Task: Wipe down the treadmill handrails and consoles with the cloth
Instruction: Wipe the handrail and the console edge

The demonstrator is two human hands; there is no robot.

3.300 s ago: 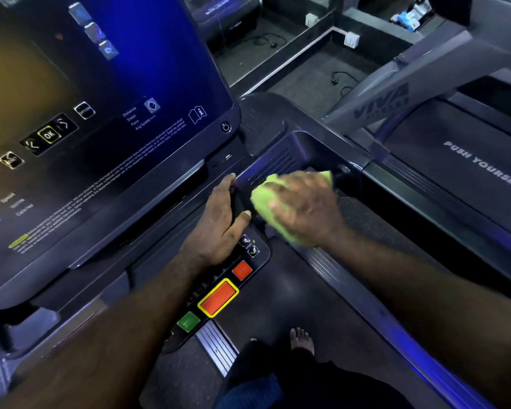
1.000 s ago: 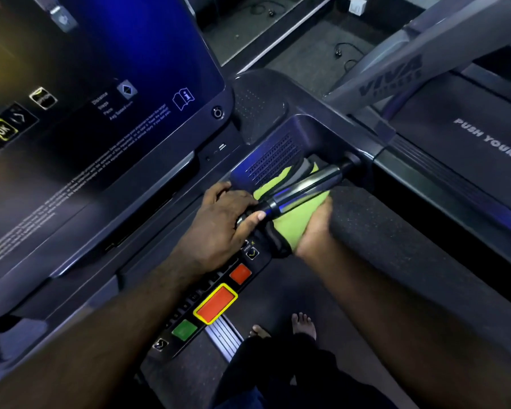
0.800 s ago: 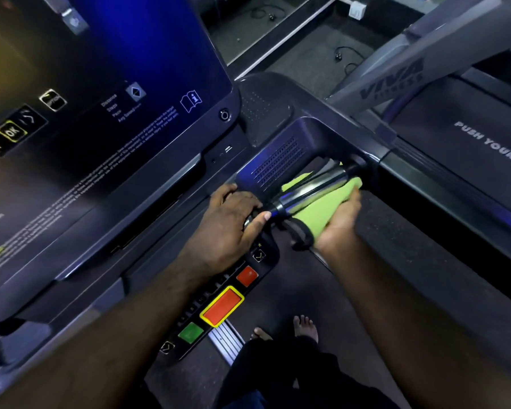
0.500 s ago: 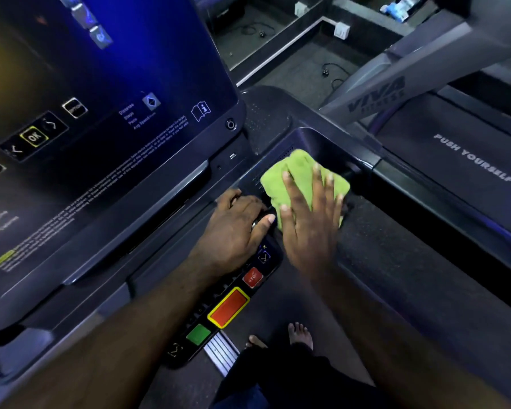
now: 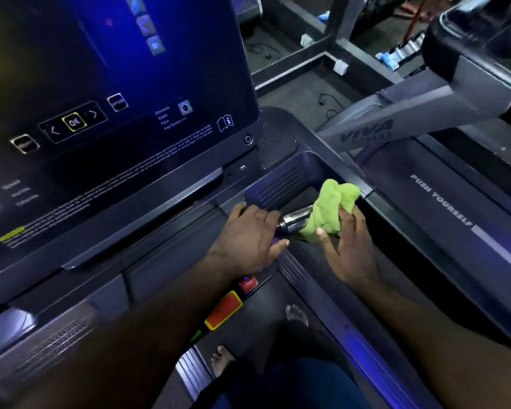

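My right hand (image 5: 348,246) grips the green cloth (image 5: 334,208) round the chrome handrail (image 5: 295,221) to rub it. At its nine o'clock my left hand (image 5: 248,234) lies flat, fingers straight, on the console (image 5: 189,219), probably bracing me.

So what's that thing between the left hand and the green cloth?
A shiny metal handlebar. The head view shows it spanning the gap from the left hand into the green cloth.

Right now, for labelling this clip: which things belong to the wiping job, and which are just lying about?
Job: green cloth, gripped by right hand; chrome handgrip; console screen; left hand resting on the console.
Lying about: floor cable; white box.
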